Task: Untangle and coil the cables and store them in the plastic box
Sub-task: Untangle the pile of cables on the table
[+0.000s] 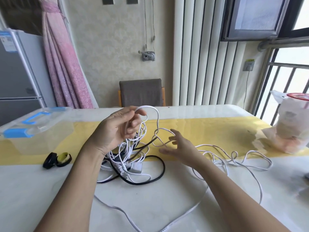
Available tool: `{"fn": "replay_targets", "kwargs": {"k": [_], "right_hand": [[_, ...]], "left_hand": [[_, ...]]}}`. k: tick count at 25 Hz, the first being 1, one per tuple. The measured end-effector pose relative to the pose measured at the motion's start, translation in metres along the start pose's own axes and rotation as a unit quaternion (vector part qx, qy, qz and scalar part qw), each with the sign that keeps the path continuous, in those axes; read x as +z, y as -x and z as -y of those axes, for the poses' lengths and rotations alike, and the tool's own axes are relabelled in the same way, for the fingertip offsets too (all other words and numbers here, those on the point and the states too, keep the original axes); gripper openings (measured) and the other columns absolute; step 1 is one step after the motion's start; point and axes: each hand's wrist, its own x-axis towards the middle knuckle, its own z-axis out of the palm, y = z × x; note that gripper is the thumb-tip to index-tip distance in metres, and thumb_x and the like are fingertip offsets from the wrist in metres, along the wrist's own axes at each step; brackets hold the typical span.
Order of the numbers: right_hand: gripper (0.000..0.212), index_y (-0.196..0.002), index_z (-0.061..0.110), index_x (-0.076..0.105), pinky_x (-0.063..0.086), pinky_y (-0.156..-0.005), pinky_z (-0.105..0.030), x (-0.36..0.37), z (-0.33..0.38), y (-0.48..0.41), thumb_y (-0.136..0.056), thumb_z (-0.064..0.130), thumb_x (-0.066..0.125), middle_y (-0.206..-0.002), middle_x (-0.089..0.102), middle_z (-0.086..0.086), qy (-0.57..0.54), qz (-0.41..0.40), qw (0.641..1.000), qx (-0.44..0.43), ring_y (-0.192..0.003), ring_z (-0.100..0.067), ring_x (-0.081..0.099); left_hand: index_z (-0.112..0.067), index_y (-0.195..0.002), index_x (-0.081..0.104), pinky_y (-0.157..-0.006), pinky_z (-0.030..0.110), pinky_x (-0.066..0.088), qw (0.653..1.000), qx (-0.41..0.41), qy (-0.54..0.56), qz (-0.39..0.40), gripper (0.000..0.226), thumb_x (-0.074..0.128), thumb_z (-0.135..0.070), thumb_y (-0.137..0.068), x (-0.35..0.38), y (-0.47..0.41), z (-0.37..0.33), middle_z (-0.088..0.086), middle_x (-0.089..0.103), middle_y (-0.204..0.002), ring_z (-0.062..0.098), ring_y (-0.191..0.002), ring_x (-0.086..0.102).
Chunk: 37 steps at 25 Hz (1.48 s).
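Note:
A tangle of white and black cables [132, 163] lies in the middle of the table. My left hand [117, 129] is raised above it and pinches a loop of thin white cable [157, 114] between thumb and fingers, with several strands hanging from it. My right hand [177, 146] is beside a knot in that white cable, fingers spread and straight, touching a strand. The white cable runs on to the right in loose loops [234, 158] and round the table's front. The clear plastic box [33, 129] with blue latches stands at the left, lid on.
Two rolled cable straps, black [49, 160] and yellow [64, 159], lie in front of the box. A white plastic bag [291, 126] holding a container sits at the right edge. A grey chair [141, 92] stands behind the table. A yellow runner [217, 131] crosses the tabletop.

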Motion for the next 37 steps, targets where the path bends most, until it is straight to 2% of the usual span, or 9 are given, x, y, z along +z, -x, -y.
{"fn": "replay_targets", "kwargs": {"k": [3,6,9,11,14,21,27,31,37], "right_hand": [[0.023,-0.095,0.005,0.067,0.039,-0.063,-0.020,0.004,-0.004,-0.005,-0.083,0.025,0.068,-0.086,0.068,0.001,0.077,0.001,0.997,-0.023,-0.079,-0.017,0.059],[0.018,-0.076,0.011,0.068,0.034,-0.050,-0.020,-0.008,0.007,0.002,-0.089,0.014,0.056,-0.056,0.054,0.009,-0.017,0.024,0.999,-0.036,-0.047,-0.002,0.043],[0.029,-0.081,0.010,0.070,0.023,-0.045,-0.016,-0.029,0.027,0.015,-0.092,0.033,0.057,-0.052,0.039,0.008,-0.149,0.030,0.987,-0.061,-0.046,-0.006,0.030],[0.046,-0.075,0.011,0.071,0.023,-0.045,-0.016,-0.036,0.034,0.021,-0.094,0.046,0.048,-0.052,0.036,0.005,-0.132,0.009,0.987,-0.089,-0.047,-0.009,0.027],[0.053,-0.056,0.012,0.065,0.023,-0.044,-0.016,-0.033,0.035,0.025,-0.091,0.048,0.051,-0.052,0.031,-0.006,-0.035,-0.036,0.993,-0.104,-0.047,-0.014,0.025],[0.049,-0.047,0.017,0.042,0.014,-0.051,-0.027,-0.043,0.036,0.025,-0.079,0.038,0.073,-0.051,0.025,-0.004,-0.174,0.002,0.975,-0.137,-0.051,-0.020,0.019],[0.044,-0.044,0.023,0.049,0.015,-0.048,-0.024,-0.058,0.026,0.027,-0.068,0.046,0.077,-0.046,0.036,0.012,-0.345,0.154,0.907,-0.185,-0.044,-0.005,0.024],[0.045,-0.045,0.018,0.057,0.015,-0.049,-0.025,-0.065,0.025,0.027,-0.063,0.054,0.078,-0.044,0.037,0.011,-0.361,0.158,0.901,-0.180,-0.043,-0.007,0.024],[0.038,-0.054,0.013,0.066,0.015,-0.048,-0.023,-0.069,0.023,0.026,-0.072,0.047,0.068,-0.046,0.024,0.007,-0.274,0.017,0.954,-0.123,-0.045,-0.009,0.017]], "left_hand": [[-0.017,-0.085,0.068,-0.046,0.016,0.027,0.994,0.036,0.102,0.000,0.013,0.061,-0.026,-0.079,-0.005,0.004,-0.008,-0.004,0.053,-0.074,0.005,-0.053,0.039],[-0.019,-0.072,0.063,-0.037,0.014,0.024,0.978,0.020,0.071,-0.198,0.027,0.043,-0.018,-0.090,-0.023,0.003,-0.012,-0.004,0.052,-0.066,0.006,-0.043,0.033],[-0.013,-0.092,0.065,-0.057,0.027,0.043,0.804,-0.044,-0.351,-0.477,0.022,0.043,-0.012,-0.094,-0.040,0.002,0.004,0.011,0.066,-0.085,0.027,-0.069,0.054],[-0.008,-0.128,0.052,-0.094,0.039,0.036,0.696,-0.068,-0.524,-0.487,0.042,0.043,0.000,-0.087,-0.037,0.003,0.015,0.021,0.053,-0.127,0.037,-0.112,0.048],[-0.015,-0.135,0.051,-0.110,0.054,0.019,0.643,0.088,-0.653,-0.389,0.070,0.040,0.008,-0.070,-0.018,-0.005,0.023,0.015,0.044,-0.141,0.039,-0.129,0.036],[-0.013,-0.112,0.063,-0.117,0.025,-0.006,0.753,0.068,-0.654,-0.044,0.052,0.020,-0.032,-0.089,0.014,-0.019,0.065,0.001,0.068,-0.104,0.016,-0.105,0.058],[-0.023,-0.144,0.034,-0.118,0.030,0.010,0.775,0.068,-0.628,0.037,0.075,0.044,-0.008,-0.071,0.032,-0.019,0.089,-0.002,0.027,-0.151,0.012,-0.139,0.020],[-0.018,-0.107,0.062,-0.101,0.033,0.039,0.969,-0.085,-0.217,0.084,0.050,0.043,-0.004,-0.064,0.070,-0.018,0.081,0.008,0.059,-0.121,0.022,-0.119,0.052],[-0.008,-0.080,0.058,-0.091,0.034,0.048,0.993,-0.072,0.041,-0.084,0.014,0.044,-0.008,-0.078,0.047,-0.017,0.048,0.014,0.071,-0.093,0.024,-0.092,0.067]]}}
